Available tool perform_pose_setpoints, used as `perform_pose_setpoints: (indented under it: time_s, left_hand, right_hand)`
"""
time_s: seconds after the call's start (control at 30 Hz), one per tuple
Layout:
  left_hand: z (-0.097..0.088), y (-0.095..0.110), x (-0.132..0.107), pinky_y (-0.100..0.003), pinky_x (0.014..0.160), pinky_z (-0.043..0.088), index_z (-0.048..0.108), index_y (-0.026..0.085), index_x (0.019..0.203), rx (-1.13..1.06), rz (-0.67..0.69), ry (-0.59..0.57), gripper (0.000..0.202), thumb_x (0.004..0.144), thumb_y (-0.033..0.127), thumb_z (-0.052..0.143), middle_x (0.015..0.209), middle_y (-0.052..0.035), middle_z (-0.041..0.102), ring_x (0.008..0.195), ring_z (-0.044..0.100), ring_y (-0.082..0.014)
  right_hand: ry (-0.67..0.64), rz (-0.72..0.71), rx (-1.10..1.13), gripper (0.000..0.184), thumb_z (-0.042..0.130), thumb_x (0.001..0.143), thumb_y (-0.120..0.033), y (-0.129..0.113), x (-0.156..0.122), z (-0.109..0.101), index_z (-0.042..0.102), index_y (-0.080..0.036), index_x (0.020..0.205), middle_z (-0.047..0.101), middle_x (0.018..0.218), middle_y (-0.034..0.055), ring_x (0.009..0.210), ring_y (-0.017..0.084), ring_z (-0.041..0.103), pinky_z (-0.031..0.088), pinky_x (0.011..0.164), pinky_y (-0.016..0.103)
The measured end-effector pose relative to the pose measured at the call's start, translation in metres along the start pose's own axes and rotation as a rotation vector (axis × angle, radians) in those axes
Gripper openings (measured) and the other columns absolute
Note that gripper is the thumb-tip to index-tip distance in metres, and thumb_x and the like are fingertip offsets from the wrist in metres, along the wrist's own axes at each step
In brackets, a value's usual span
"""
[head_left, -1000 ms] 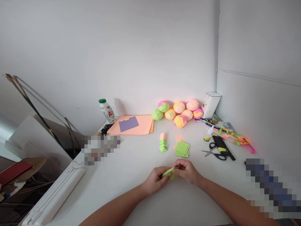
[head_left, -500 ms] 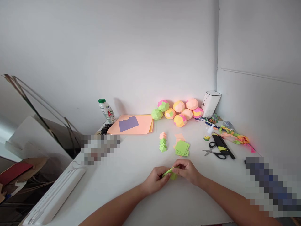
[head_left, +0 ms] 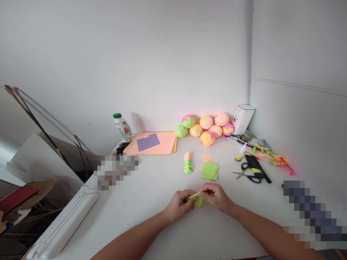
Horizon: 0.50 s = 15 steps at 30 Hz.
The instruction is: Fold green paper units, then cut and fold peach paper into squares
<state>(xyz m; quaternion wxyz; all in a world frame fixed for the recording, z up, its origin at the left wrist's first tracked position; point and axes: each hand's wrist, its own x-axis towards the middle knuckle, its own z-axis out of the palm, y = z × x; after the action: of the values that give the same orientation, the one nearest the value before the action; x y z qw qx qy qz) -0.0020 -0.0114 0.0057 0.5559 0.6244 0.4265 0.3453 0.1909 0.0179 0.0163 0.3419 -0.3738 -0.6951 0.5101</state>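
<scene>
Near the front of the white table, a small green paper piece (head_left: 199, 201) is pinched between my two hands and looks partly folded. My left hand (head_left: 179, 206) is closed on its left side, thumb below and fingers above. At its upper right edge my right hand (head_left: 214, 196) grips with thumb and fingertips together. Just beyond lies a stack of green paper squares (head_left: 209, 170), with peach squares (head_left: 207, 157) partly under it. Left of that stack stands a row of small folded paper units (head_left: 188, 163), peach at the back and green in front.
Several faceted paper balls (head_left: 207, 138) sit by the back wall, beside peach sheets (head_left: 165, 144) and a bottle (head_left: 123, 127). Scissors (head_left: 245, 174), a utility knife (head_left: 254, 167) and a glue bottle (head_left: 240, 153) lie or stand at right. A white long device (head_left: 73, 224) lies at left.
My left thumb has drawn slightly back and down along the green paper piece, showing more of its lower part. My right hand stays nearly in place.
</scene>
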Motion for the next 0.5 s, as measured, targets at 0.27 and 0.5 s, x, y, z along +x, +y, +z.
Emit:
perform_pose_setpoints:
  time_s: [0.27,0.5]
  left_hand:
    - [-0.0002,-0.0006,0.0016,-0.022,0.051,0.032,0.063,0.015,0.086,-0.092,-0.03,-0.005,0.038,0.079,0.051,0.059,0.06,0.0021,0.05,0.054,0.04,-0.0089]
    - [-0.0013,-0.0073,0.0061,-0.022,0.052,0.034,0.058,0.015,0.08,-0.19,-0.054,0.041,0.036,0.075,0.05,0.064,0.058,0.004,0.049,0.052,0.042,-0.0082]
  right_hand:
    - [-0.034,-0.111,-0.072,0.028,0.064,0.08,-0.042,0.0056,0.0013,0.0011,0.068,-0.019,0.095,0.066,0.083,0.0057,0.073,0.018,0.059,0.048,0.062,0.029]
    - [0.024,-0.031,-0.108,0.026,0.06,0.082,-0.041,0.0087,0.0009,0.0018,0.067,-0.016,0.081,0.062,0.066,0.0027,0.056,0.013,0.052,0.043,0.05,0.024]
